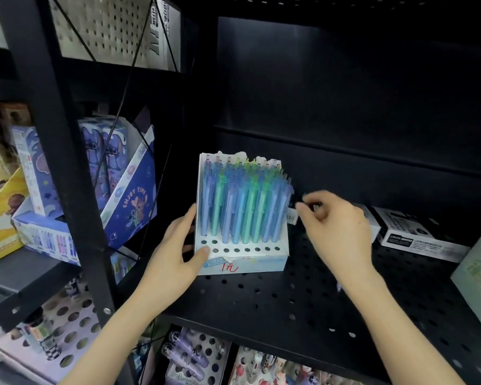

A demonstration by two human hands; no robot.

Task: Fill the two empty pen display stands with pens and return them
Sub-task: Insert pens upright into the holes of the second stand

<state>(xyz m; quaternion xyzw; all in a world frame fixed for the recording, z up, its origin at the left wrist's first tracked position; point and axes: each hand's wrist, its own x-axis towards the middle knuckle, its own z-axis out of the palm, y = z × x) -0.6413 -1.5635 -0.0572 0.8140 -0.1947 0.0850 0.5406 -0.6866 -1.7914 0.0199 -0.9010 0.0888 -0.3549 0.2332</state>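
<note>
Left hand (pixel 178 245): grips the left side of the pen display stand (pixel 242 259), thumb on its holed front ledge.
Right hand (pixel 333 226): blurred, just right of the stand, fingers curled; whether it holds anything, cannot tell.
Stand: on the black perforated shelf (pixel 261 298), packed with blue and green pens (pixel 242 201).
Right: white boxes (pixel 417 237).

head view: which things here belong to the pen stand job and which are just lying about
In the job: pen display stand, its blue and green pens, left hand holding the stand's left side, right hand near its right side, blurred.
Lying about: cartoon boxes on the left shelf, black-and-white boxes at right, pale green box, purple pens on the shelf below.
</note>
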